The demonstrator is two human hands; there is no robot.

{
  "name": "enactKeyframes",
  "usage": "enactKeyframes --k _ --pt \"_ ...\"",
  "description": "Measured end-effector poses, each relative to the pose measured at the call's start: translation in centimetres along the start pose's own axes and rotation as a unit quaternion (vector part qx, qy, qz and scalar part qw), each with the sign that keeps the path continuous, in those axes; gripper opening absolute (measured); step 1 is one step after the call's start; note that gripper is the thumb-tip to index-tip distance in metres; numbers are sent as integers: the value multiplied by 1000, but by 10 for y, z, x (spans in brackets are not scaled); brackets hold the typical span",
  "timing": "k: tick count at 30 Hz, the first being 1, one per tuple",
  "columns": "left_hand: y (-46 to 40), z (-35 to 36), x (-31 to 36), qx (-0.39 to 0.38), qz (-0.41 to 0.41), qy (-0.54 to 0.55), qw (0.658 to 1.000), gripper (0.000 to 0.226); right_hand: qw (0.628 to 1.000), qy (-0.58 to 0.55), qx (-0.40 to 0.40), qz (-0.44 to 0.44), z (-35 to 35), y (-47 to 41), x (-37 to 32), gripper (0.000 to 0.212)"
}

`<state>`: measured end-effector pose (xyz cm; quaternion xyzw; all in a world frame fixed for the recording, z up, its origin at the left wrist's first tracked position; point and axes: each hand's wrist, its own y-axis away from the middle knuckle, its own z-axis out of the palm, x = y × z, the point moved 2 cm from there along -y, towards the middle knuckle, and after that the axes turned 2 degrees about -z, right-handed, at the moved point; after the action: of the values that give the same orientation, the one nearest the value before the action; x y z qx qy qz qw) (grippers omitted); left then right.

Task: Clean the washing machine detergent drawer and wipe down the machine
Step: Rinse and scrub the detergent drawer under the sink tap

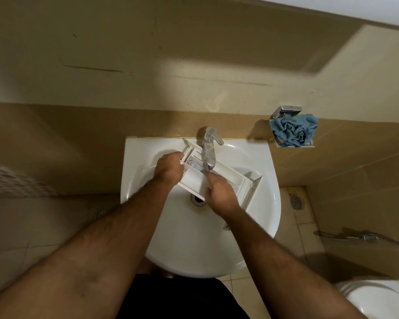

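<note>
No readable writing or brand on white detergent drawer (226, 178); drawer lies tilted across sink (258, 226) basin, beneath chrome tap (209, 148) spout; left hand (168, 168) grips drawer's far-left end, fingers curled over wall; right hand (219, 192) pinches near edge, thumb on rim, fingers reaching inside compartment; blue cloth (294, 130) in wall holder, well right of fingers.

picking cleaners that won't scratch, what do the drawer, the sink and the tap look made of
Detergent drawer: seemingly white moulded plastic, matte, with thin ribbed walls.
Sink: likely glazed ceramic, white, with glossy highlights on its rim.
Tap: polished, probably chromed metal, with mirror-like reflections.
</note>
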<state>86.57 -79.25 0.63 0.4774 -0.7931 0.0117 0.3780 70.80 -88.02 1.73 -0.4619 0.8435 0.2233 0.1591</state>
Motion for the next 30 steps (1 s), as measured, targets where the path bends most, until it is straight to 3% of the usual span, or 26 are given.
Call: enactKeyframes --k 7,12,15,20,23,27,30 --pt "1 -2 -5 -5 -3 -5 1000 13 987 137 -41 75 -2 -7 10 45" --pt "7 -9 -10 15 -5 -59 998 10 998 -37 -18 37 6 -16 -20 54" --pt "8 -13 -13 30 -2 -67 997 13 997 -67 -28 15 3 -4 -6 52" --pt "13 -10 -13 17 -20 -38 999 11 997 41 -59 9 -9 6 15 40" --pt "17 -8 -16 4 -36 -25 999 15 986 150 -54 55 -17 0 15 30" --pt "19 -9 -13 -8 -31 -46 998 23 976 205 20 72 -27 -6 13 42" --pt "23 -8 -9 -14 -31 -51 998 23 990 116 -43 68 -19 -8 7 55"
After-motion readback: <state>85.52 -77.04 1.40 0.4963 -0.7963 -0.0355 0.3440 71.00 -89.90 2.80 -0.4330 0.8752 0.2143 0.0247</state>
